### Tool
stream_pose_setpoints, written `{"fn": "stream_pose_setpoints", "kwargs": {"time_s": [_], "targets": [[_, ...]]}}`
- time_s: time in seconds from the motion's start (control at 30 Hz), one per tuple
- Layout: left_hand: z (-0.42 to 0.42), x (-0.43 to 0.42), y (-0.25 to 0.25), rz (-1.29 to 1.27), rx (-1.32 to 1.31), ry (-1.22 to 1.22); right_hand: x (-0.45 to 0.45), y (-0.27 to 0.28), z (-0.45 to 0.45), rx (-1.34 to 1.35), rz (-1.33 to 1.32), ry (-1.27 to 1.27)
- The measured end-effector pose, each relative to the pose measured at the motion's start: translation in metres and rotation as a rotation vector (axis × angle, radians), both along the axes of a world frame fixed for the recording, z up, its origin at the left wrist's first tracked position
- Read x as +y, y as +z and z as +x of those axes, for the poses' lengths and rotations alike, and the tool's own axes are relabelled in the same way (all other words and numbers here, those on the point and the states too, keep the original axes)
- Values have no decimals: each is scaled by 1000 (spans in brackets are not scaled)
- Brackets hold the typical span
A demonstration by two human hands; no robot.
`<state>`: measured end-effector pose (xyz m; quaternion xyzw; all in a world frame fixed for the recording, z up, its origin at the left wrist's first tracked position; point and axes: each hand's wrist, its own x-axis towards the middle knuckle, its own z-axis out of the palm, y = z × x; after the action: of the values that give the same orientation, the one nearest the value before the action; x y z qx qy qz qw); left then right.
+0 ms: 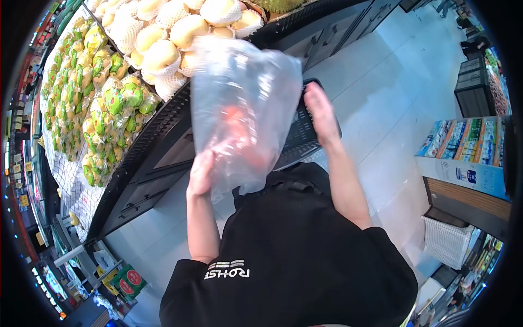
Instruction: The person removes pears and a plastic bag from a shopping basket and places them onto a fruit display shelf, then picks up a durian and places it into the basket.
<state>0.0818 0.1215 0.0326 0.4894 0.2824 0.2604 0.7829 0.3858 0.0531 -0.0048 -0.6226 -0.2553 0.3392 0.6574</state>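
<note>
A clear plastic bag hangs in front of me, blurred by motion at its upper edge. My left hand is closed on the bag's lower left side. Through the film an orange-red shape shows, too smeared to name. To the right of the bag, apart from it, is my right hand, blurred, with its fingers stretched out and nothing visible in them. Beneath that hand and partly behind the bag is a black basket with a slotted wall.
Yellow fruit in white foam nets fills the display at the upper left. Beside it lie several green-and-yellow printed packs. The display's black slatted edge runs close to my left arm. Boxed goods stand on the right, across the tiled floor.
</note>
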Motion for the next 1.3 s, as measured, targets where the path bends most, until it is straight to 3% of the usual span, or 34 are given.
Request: {"fn": "stream_pose_setpoints", "kwargs": {"time_s": [0.07,0.13,0.2,0.33,0.37,0.53,0.6,0.73,0.8,0.87,0.93,1.0,1.13,1.23,1.3], "targets": [[1,0,-4,22,-76,72,-11,2,-28,350,-149,391],[-2,-6,-14,-21,-82,103,-14,-44,-64,691,52,579],[-5,-12,-16,4,41,82,-16,-23,-72,758,-5,762],[-27,-11,-20,-107,-25,232,-15,-48,-60,612,35,558],[-22,-13,-5,-201,-30,367,-16,-40,-57,626,33,407],[-35,-8,-6,-55,80,447,-30,-20,-30,628,165,245],[-37,-8,-7,-52,139,377,-31,-13,-27,640,338,208],[-20,-13,-4,15,136,483,-40,-32,-8,711,347,135],[-12,-13,-6,34,99,532,-44,-27,-7,570,64,-82],[-15,-13,-15,140,162,565,-54,-29,-3,490,44,-71],[-12,-12,-13,146,147,628,-55,-9,-4,298,212,-30],[-11,-10,-9,155,130,690,-65,7,7,293,178,278],[-10,-5,-6,193,181,529,-68,3,11,38,0,873],[-6,-4,3,256,151,573,-70,11,8,-151,-151,1044],[-10,-3,4,244,142,580,-77,14,1,-271,-102,1046]]}}
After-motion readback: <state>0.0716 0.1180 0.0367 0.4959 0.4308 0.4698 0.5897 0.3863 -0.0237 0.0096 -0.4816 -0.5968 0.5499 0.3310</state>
